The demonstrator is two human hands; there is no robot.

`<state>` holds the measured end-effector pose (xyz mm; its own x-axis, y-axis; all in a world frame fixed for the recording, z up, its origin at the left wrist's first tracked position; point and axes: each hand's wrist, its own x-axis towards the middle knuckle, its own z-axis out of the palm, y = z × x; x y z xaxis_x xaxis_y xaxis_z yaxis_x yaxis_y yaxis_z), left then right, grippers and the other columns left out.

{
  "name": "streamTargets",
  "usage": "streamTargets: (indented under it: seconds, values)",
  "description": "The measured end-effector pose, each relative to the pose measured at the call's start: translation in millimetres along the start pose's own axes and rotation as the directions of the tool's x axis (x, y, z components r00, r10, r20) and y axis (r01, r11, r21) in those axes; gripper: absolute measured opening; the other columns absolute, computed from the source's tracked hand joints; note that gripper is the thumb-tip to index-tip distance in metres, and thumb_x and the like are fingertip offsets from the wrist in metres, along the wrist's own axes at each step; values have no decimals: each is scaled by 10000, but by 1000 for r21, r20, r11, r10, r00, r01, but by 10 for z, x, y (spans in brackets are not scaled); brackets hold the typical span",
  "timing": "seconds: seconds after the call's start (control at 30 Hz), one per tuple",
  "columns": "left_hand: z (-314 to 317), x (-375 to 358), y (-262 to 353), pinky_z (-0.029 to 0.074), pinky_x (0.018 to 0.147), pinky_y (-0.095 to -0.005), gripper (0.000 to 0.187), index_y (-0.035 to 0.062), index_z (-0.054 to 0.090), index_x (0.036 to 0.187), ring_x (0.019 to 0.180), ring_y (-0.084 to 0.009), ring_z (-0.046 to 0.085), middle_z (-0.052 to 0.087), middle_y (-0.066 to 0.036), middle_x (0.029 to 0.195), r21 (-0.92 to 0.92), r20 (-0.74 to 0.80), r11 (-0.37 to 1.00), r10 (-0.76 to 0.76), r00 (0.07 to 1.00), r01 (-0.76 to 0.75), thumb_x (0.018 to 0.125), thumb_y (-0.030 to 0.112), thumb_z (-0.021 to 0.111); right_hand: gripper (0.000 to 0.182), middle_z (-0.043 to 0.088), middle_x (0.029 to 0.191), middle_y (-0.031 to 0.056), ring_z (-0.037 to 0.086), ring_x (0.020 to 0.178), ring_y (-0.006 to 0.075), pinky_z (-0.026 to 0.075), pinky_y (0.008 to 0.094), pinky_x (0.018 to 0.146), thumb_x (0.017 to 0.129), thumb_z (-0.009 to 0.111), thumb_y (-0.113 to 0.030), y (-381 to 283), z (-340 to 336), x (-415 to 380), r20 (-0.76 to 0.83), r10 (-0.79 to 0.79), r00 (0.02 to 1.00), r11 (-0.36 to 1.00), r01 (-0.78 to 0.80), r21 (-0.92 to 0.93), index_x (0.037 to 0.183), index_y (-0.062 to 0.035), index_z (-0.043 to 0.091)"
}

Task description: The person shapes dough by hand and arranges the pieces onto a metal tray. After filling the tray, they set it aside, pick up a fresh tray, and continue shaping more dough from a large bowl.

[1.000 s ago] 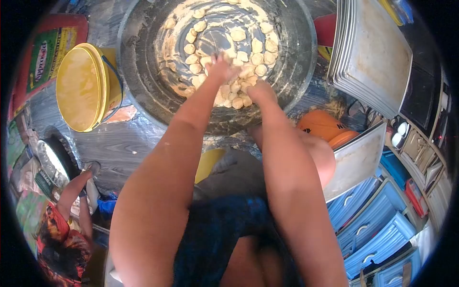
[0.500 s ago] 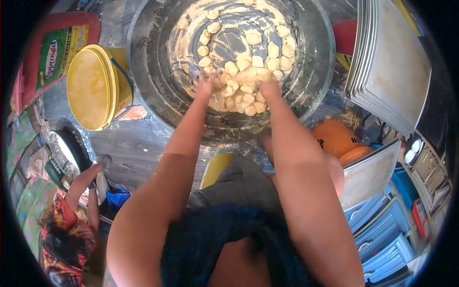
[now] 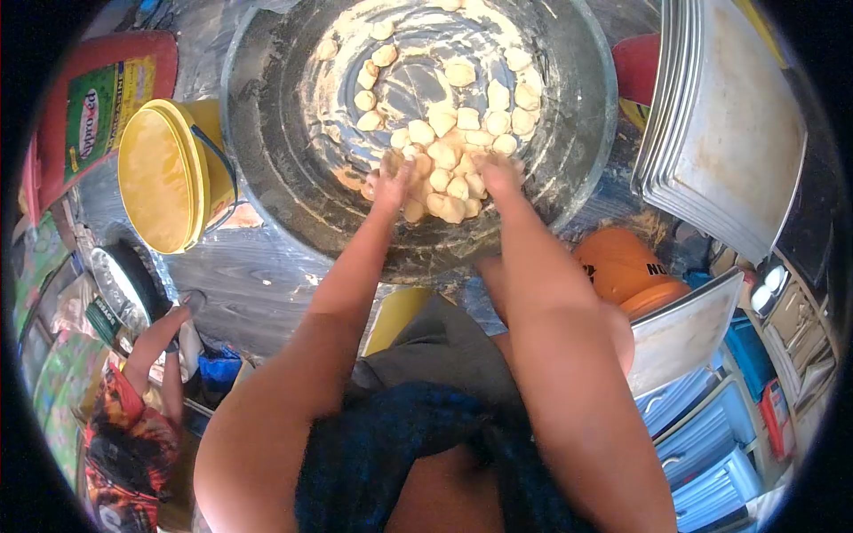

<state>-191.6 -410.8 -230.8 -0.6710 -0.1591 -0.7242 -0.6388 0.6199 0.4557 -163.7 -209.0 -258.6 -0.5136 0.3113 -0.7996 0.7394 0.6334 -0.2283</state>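
A large dark round basin [image 3: 275,169], dusted with flour inside, holds many pale dough pieces [image 3: 442,155]. They are heaped at its near side, with others lying around the middle. My left hand [image 3: 391,180] rests against the left side of the heap, its fingers apart and curved round the pieces. On the heap's right side, my right hand [image 3: 499,172] lies with spread fingers touching dough. The fingertips of both hands are partly hidden among the pieces.
Left of the basin stands a yellow lidded bucket [image 3: 164,178]. Stacked metal trays [image 3: 729,133] lean at the right, above an orange bucket [image 3: 626,271]. At lower left, another person [image 3: 133,435] reaches toward a round metal pan [image 3: 120,284].
My hands have drawn toward each other and slightly nearer to me, bunching the dough pieces into a tighter heap between them. The view has shifted slightly.
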Motion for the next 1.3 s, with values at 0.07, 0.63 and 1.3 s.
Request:
streamTargets:
  seconds: [0.07,0.63,1.3]
  values:
    - [306,118,-327,371,944,-441,873,52,216,1375,1136,-397,426,304,-298,1301,-313,146,947,-21,989,66,739,471,642,779,378,1354,183,399,1206,347,321,424,986,742,607,-506,-181,84,-139,-46,6,999,994,-1,106,1310,-22,383]
    - [22,-304,-141,295,1010,-426,1028,31,283,1336,1227,-390,293,246,-274,1277,95,503,944,227,834,-315,549,456,791,1085,187,1446,176,168,1336,346,219,452,1065,564,793,-423,-362,-153,-674,155,7,988,982,22,-185,1407,-123,179]
    - [170,-369,-67,458,867,-426,717,164,390,1266,1080,-448,455,256,-264,1292,315,329,781,443,834,-539,617,125,691,957,198,1415,151,188,1304,423,147,532,1069,597,783,-228,-211,133,-454,225,-165,960,953,214,-214,1368,-326,226]
